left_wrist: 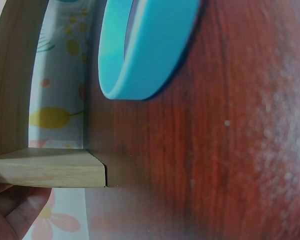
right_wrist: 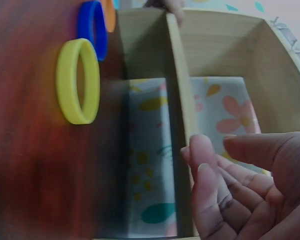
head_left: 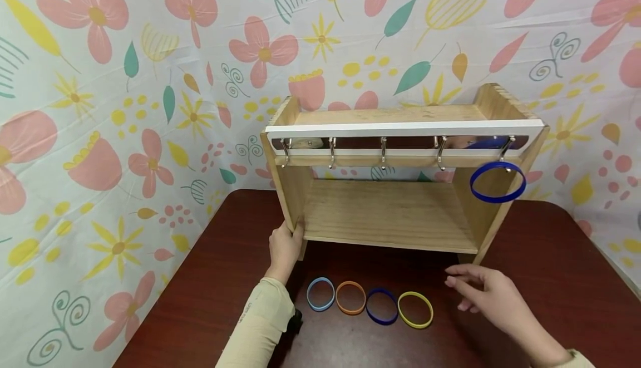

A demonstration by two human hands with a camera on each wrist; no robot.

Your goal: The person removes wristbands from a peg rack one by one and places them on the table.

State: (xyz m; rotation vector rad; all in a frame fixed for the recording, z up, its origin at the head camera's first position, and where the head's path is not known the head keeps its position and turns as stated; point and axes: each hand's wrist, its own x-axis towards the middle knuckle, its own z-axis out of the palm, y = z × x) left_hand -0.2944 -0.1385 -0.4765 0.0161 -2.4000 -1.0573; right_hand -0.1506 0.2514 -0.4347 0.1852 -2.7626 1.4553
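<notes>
My left hand (head_left: 285, 248) grips the lower left side panel of a small wooden shelf (head_left: 390, 212), thumb on its inner face. Empty, with fingers loosely bent, my right hand (head_left: 488, 295) hovers in front of the shelf's lower right corner. Closest to it on the table lies a yellow silicone wristband (head_left: 429, 320). Leftward in a row follow a dark blue wristband (head_left: 383, 322), an orange wristband (head_left: 350, 312) and a light blue wristband (head_left: 320, 308). Another blue wristband (head_left: 497, 199) hangs from the rightmost hook (head_left: 507, 148) of the shelf's front rail.
Several metal hooks, such as the middle hook (head_left: 383, 153), line the white-edged rail (head_left: 405, 129) across the shelf's upper front. The shelf stands on a dark red-brown table (head_left: 200, 301). Behind it hangs a flower-patterned cloth (head_left: 200, 78).
</notes>
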